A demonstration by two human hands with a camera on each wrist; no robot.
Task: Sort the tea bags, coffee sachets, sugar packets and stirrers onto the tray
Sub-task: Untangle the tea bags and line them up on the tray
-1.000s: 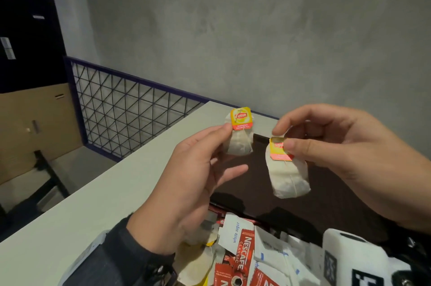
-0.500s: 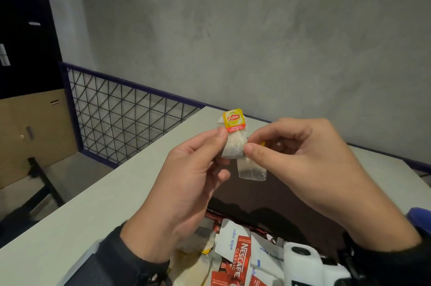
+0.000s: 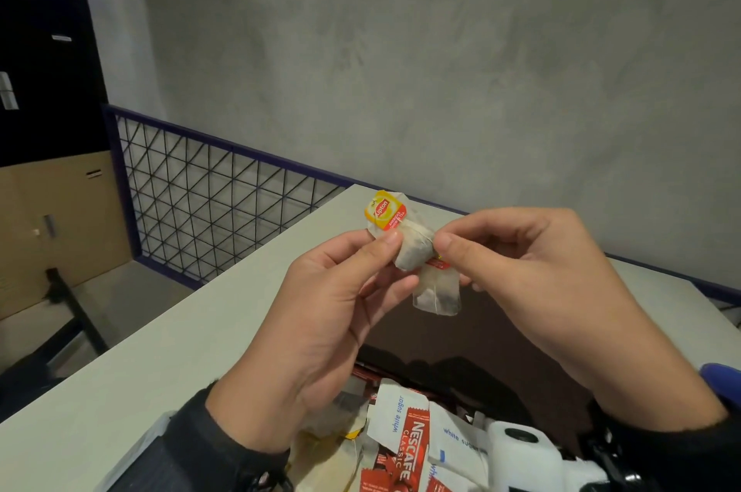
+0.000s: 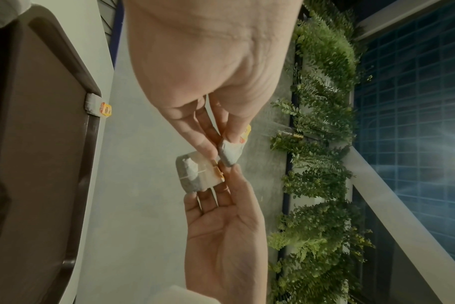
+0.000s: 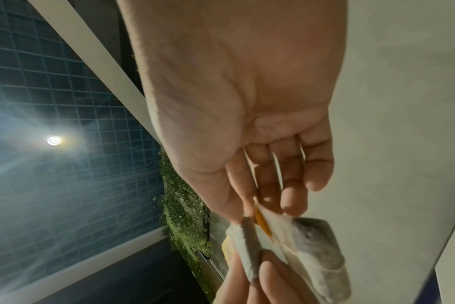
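My left hand (image 3: 385, 246) pinches a tea bag (image 3: 415, 250) with a yellow Lipton tag (image 3: 384, 214), held up above the dark brown tray (image 3: 513, 335). My right hand (image 3: 445, 250) pinches a second tea bag (image 3: 437, 293) by its top, and it hangs just below the first. The two bags touch between my fingertips. The left wrist view shows the same: left hand (image 4: 221, 142) on the first bag (image 4: 230, 153), second bag (image 4: 195, 174) beside it. From the right wrist, the second bag (image 5: 317, 246) hangs from my right hand (image 5: 255, 211).
A pile of red Nescafe sachets (image 3: 413, 447) and white sugar packets (image 3: 395, 415) lies on the white table (image 3: 180, 351) near the tray's front edge. Another tea bag (image 4: 96, 105) lies at the tray's rim (image 4: 89, 144). A blue metal grid rail (image 3: 208, 210) borders the table's far side.
My right hand has moved left with its tea bag until both bags meet. The left hand has tilted its bag, so the Lipton tag leans left.
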